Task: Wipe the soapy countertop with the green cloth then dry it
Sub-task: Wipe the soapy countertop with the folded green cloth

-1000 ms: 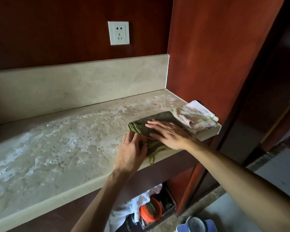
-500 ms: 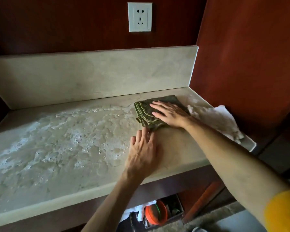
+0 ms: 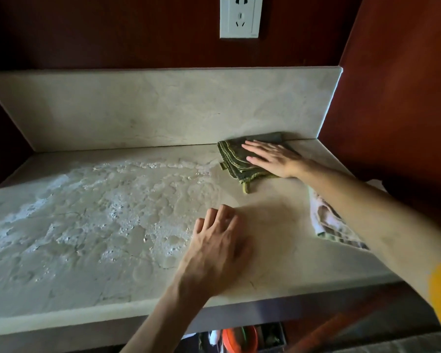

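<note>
A folded green cloth (image 3: pixel 236 159) lies at the back right of the beige stone countertop (image 3: pixel 278 225), against the backsplash. My right hand (image 3: pixel 273 159) presses flat on top of it, fingers spread. White soap foam (image 3: pixel 99 207) covers the left and middle of the counter. My left hand (image 3: pixel 217 248) rests palm down on the counter near the front, at the foam's right edge, holding nothing. The strip between the cloth and my left hand looks wiped.
A pale pinkish cloth (image 3: pixel 329 222) lies at the counter's right edge, partly under my right forearm. A wall socket (image 3: pixel 240 16) sits above the backsplash (image 3: pixel 163 108). Dark red panels close the right side. An orange item (image 3: pixel 239 338) sits on the shelf below.
My right hand has pushed the green cloth from the front edge back to the backsplash. My left hand let go of the cloth and now lies flat on the counter.
</note>
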